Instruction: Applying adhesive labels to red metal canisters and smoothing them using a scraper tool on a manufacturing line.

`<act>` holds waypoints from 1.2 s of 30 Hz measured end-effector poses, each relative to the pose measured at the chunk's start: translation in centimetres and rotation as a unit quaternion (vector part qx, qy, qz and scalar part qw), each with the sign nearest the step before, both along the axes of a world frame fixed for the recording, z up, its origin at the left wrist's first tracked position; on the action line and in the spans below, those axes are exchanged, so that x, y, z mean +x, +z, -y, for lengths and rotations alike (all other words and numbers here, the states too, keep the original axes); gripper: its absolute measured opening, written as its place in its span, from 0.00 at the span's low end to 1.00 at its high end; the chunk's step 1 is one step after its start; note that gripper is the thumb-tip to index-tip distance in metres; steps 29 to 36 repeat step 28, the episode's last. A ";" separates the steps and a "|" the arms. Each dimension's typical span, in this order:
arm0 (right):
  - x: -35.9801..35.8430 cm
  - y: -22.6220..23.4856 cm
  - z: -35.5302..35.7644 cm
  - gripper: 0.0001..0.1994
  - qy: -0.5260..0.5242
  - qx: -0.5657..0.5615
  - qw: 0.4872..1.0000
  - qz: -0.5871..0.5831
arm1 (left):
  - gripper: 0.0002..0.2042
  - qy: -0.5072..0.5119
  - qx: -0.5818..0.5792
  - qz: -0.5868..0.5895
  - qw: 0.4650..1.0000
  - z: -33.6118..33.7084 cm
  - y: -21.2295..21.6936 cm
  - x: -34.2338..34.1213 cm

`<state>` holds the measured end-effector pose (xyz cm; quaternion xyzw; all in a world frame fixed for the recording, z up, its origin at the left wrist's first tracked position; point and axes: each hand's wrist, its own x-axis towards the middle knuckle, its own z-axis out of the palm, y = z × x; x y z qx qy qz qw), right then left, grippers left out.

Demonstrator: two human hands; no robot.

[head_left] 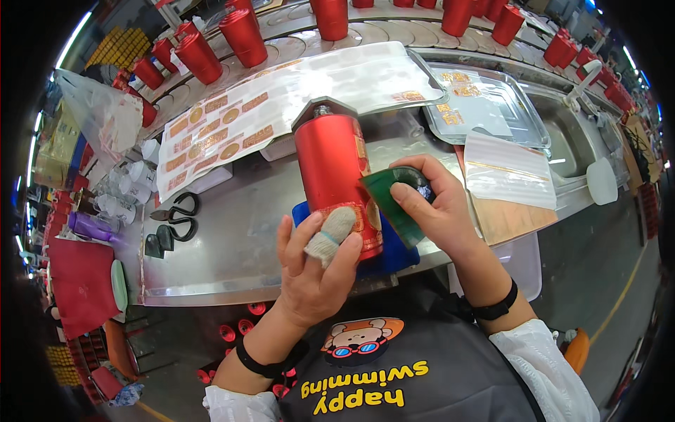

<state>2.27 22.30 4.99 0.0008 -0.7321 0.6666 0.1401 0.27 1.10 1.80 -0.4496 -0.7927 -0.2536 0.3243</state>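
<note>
A red cylinder lies on its side on the steel bench, its far end in a grey holder and its near end over a blue pad. My left hand grips the near end, and its thumb wears a knitted cot pressed on a gold label band. My right hand holds a green flexible scraper against the cylinder's right side.
Sheets of gold labels lie behind the cylinder. A metal tray and more sheets sit to the right. Scissors lie at left. Several red cylinders stand on the curved conveyor at the back. A sink is far right.
</note>
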 end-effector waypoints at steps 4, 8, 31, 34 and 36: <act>0.4 -0.9 0.4 0.13 0.012 -0.096 0.995 0.027 | 0.18 -0.041 -0.016 -0.093 0.995 -0.1 0.2 -0.5; 0.3 -1.7 0.8 0.13 0.021 -0.078 0.997 0.022 | 0.17 0.017 -0.046 -0.108 0.993 -0.3 -0.6 -0.3; -3.1 3.6 0.5 0.09 0.016 0.521 0.774 -0.359 | 0.26 0.049 0.082 0.065 0.993 1.9 -2.4 1.5; -3.1 3.6 0.5 0.09 0.016 0.521 0.774 -0.359 | 0.26 0.049 0.082 0.065 0.993 1.9 -2.4 1.5; -3.1 3.6 0.5 0.09 0.016 0.521 0.774 -0.359 | 0.26 0.049 0.082 0.065 0.993 1.9 -2.4 1.5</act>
